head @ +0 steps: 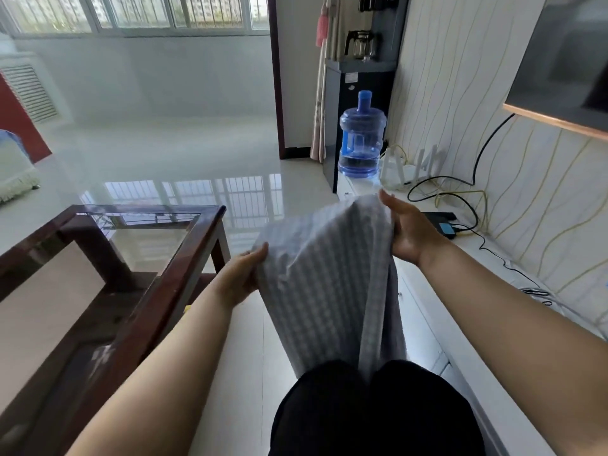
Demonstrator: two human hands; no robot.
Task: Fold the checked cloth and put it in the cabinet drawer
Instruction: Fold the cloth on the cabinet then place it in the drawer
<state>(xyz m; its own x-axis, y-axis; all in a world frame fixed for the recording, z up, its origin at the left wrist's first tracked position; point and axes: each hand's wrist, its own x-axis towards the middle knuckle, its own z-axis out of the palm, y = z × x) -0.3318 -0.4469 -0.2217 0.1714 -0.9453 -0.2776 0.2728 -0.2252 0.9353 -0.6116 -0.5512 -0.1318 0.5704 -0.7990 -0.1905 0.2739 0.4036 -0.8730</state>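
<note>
Checked cloth held up by 2 hands beside a low white cabinet.
The left hand (241, 278) pinches the left edge of the checked cloth (324, 274); the right hand (406, 230) grips its top right edge. The cloth hangs in the air between them, above the floor, with the cabinet (513, 327) on the right and a glass-topped table (108, 258) on the left.

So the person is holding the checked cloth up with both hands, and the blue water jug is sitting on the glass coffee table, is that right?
Not quite. The left hand and right hand do hold the checked cloth up, but the blue water jug is not on the glass coffee table. The head view shows it across the room, beside the dark water dispenser, at the far end of the white cabinet.
</note>
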